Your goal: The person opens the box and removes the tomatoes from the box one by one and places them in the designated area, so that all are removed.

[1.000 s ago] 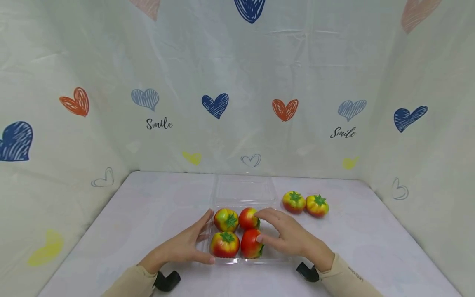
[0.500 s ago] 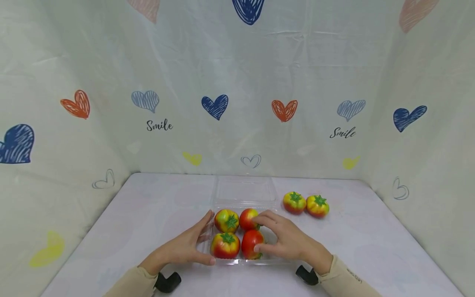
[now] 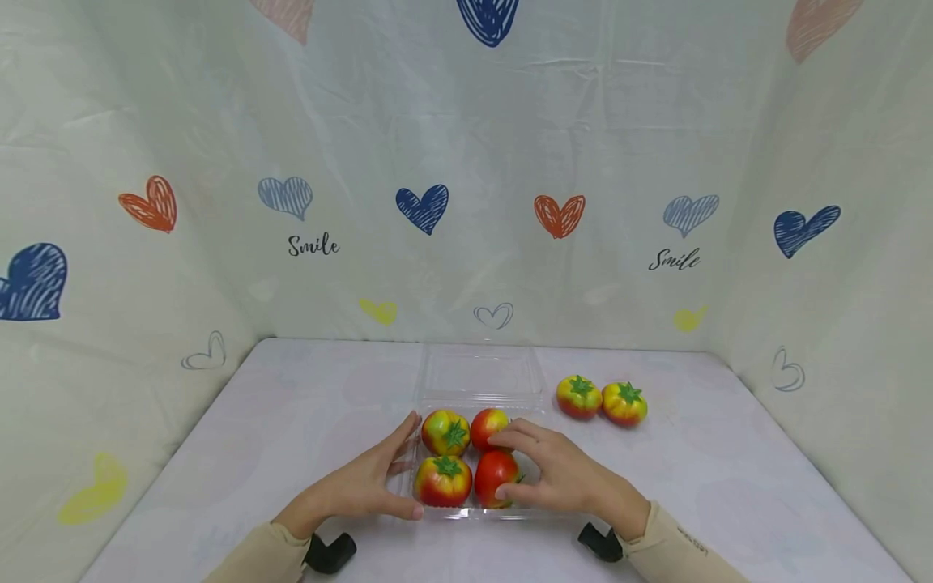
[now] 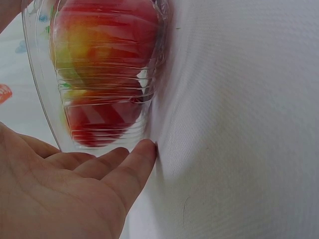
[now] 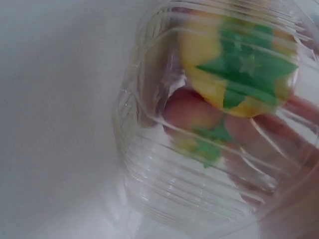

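Tomatoes, six counted: four packed two by two in one clear plastic clamshell box [image 3: 474, 380] at mid-table, lid laid open behind; two loose tomatoes [image 3: 601, 401] well to its right. Left hand [image 3: 364, 482] flat, fingers straight against box's left wall. Right hand [image 3: 557, 474] curled round near-right tomato [image 3: 494, 476], fingertips touching far-right tomato [image 3: 487, 427].

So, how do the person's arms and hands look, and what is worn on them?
Both hands, the left hand and the right hand, are bare, with no gloves or rings visible. Each arm has a long beige sleeve reaching the wrist, and a black camera mount sits under each wrist.
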Demonstrator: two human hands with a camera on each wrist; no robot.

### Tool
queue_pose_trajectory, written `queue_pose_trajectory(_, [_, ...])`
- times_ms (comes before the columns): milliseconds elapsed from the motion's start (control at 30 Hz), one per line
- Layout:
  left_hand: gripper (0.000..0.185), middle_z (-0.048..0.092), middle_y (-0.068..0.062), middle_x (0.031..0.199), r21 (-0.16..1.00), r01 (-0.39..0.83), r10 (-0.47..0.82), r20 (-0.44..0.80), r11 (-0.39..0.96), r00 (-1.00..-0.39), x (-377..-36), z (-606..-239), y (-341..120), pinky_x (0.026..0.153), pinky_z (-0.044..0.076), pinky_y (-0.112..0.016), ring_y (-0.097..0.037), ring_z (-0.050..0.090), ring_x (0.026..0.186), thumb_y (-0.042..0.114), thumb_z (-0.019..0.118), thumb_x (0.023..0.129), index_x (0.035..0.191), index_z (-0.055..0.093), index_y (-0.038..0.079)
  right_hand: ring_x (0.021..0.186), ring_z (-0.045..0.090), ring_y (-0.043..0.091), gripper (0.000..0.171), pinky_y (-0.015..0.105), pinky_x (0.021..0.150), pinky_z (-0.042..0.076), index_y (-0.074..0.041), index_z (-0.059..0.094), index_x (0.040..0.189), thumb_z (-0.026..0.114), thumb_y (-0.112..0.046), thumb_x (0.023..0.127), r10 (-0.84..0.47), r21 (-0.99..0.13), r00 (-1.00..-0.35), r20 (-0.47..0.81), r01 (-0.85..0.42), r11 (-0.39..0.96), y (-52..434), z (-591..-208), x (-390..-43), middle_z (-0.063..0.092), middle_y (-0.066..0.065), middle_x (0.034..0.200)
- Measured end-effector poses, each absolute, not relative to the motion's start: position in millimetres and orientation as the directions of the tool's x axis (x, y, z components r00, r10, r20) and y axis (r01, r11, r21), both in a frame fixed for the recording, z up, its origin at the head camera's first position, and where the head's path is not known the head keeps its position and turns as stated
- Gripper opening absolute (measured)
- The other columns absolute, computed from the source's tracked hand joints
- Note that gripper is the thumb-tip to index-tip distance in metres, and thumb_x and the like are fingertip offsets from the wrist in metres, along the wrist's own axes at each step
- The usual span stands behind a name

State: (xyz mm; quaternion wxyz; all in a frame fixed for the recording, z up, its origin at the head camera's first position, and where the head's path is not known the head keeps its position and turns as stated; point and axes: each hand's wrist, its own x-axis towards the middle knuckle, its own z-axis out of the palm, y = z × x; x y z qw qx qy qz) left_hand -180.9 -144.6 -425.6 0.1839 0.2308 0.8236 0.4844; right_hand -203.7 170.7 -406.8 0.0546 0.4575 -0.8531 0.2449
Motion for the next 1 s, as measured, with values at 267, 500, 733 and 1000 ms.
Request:
queue_pose_trajectory(267, [0.119,0.002,-0.015,0.16,0.886,0.192,0.558,-0.086,0.421,-0.825,-180.6,-425.3,-144.4,0.106,0.037,-0.044,-0.037,0.031,0.138,0.03,0.082,0.075,0.154,-0.004,0.009,0.113,0.052,0.008,0.05,0.032,0.096,0.049,-0.02,0.059,0.126,0.065,-0.05,0.086,-0.76,-0.375,-0.58,0.292,-0.801,0.467,168.7,-408.6,-203.5,0.054,-0.013,0.125])
queue_pose_trajectory(500, [0.118,0.003,-0.015,0.16,0.888,0.194,0.56,-0.084,0.417,-0.824,-181.0,-426.0,-145.1,0.106,0.037,-0.044,-0.036,0.033,0.137,0.03,0.082,0.075,0.154,-0.004,0.009,0.107,0.052,0.005,0.045,0.027,0.092,0.051,-0.022,0.061,0.121,0.066,-0.05,0.086,-0.763,-0.367,-0.573,0.299,-0.807,0.463,169.0,-409.6,-203.5,0.053,-0.014,0.12])
queue_pose_trajectory(733, [0.119,0.002,-0.015,0.16,0.885,0.199,0.561,-0.082,0.421,-0.824,-180.8,-425.5,-145.3,0.105,0.038,-0.042,-0.036,0.033,0.137,0.03,0.082,0.075,0.154,-0.004,0.009,0.106,0.053,0.004,0.044,0.026,0.091,0.051,-0.022,0.061,0.121,0.066,-0.048,0.086,-0.762,-0.363,-0.573,0.301,-0.808,0.464,170.6,-409.3,-204.2,0.053,-0.015,0.12])
queue_pose_trajectory(1000, [0.12,0.002,-0.017,0.159,0.872,0.198,0.544,-0.09,0.448,-0.834,-179.9,-422.5,-143.4,0.105,0.038,-0.044,-0.037,0.035,0.136,0.032,0.083,0.074,0.154,-0.004,0.009,0.107,0.052,0.004,0.042,0.028,0.092,0.051,-0.024,0.061,0.121,0.066,-0.047,0.086,-0.742,-0.392,-0.629,0.23,-0.758,0.521,176.3,-404.0,-204.4,0.053,-0.017,0.12])
